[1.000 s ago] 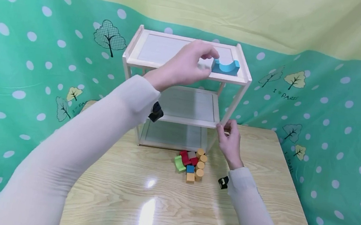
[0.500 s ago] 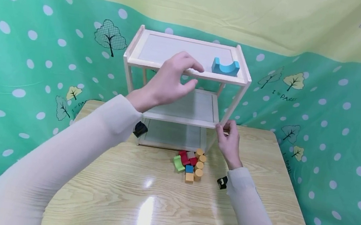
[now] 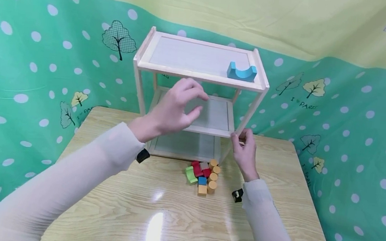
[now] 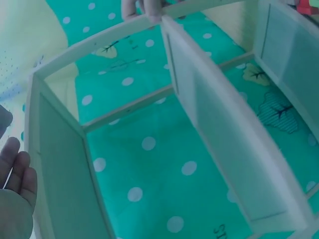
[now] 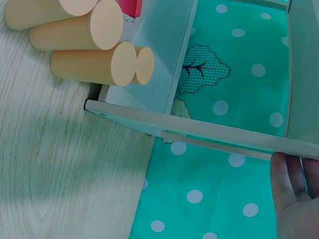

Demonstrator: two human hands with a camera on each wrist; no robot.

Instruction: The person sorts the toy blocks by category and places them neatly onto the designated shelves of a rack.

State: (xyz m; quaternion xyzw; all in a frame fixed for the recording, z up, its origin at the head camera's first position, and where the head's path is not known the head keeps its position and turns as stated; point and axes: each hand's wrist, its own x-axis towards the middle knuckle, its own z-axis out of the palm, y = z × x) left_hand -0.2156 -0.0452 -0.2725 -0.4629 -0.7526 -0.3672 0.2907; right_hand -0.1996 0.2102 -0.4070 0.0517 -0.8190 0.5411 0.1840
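Observation:
A blue arch block [image 3: 241, 72] stands with its hollow upward on the top board of a pale wooden shelf rack [image 3: 199, 74], near the right end. My left hand [image 3: 176, 108] hangs in the air before the rack's middle level, thumb and fingers apart, holding nothing. In the left wrist view, the fingers [image 4: 20, 172] of that hand show beside the rack's top board. My right hand [image 3: 245, 152] grips the rack's front right post at the middle shelf. The right wrist view shows its fingers [image 5: 291, 181] against that post.
Several blocks lie on the wooden table [image 3: 124, 197] before the rack's foot: yellow cylinders [image 3: 213, 177], a light green arch block [image 3: 191, 175], red pieces [image 3: 197, 168], a blue block [image 3: 202, 181] and an orange block [image 3: 202, 190]. A patterned green curtain [image 3: 61, 38] hangs behind.
My left hand has let go of the blue arch block and moved left and down, away from the top board. The block stays there. My right hand has kept its hold on the post.

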